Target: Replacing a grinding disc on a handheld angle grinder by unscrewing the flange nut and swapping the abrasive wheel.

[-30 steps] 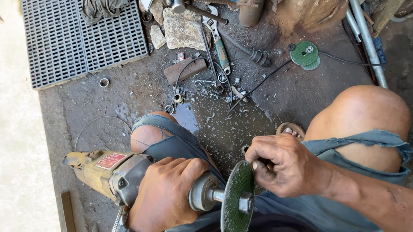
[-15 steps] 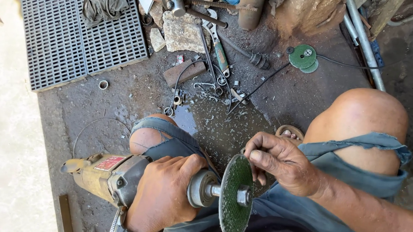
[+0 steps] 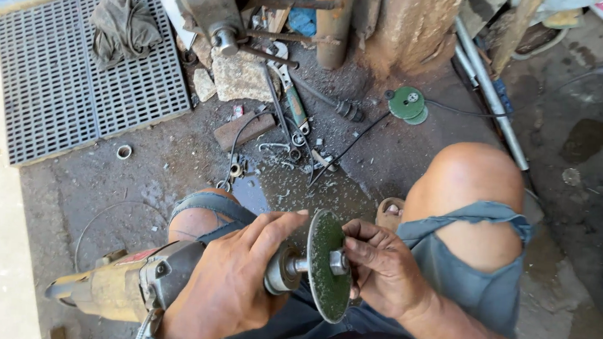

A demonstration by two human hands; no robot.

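Observation:
A yellow and black angle grinder [image 3: 123,286] lies across my lap, head pointing right. My left hand [image 3: 228,284] is wrapped around its black gear head. A green grinding disc [image 3: 328,267] sits edge-on on the spindle. My right hand [image 3: 382,269] is at the far side of the disc, fingers pinched on the metal nut [image 3: 338,261] at its centre. Both bare knees show above the hands, in torn blue denim shorts [image 3: 480,271].
Dirty concrete floor with metal scraps. A spare green disc [image 3: 407,103] lies ahead near a black cable. An adjustable wrench [image 3: 291,92], a stone block [image 3: 237,75] and a rusty post [image 3: 411,26] stand beyond. A grey plastic grate [image 3: 62,85] with a rag [image 3: 123,29] lies at left.
The grinder head has shifted slightly left and up in my lap. My right hand's fingers have moved from the disc's rim onto the centre nut.

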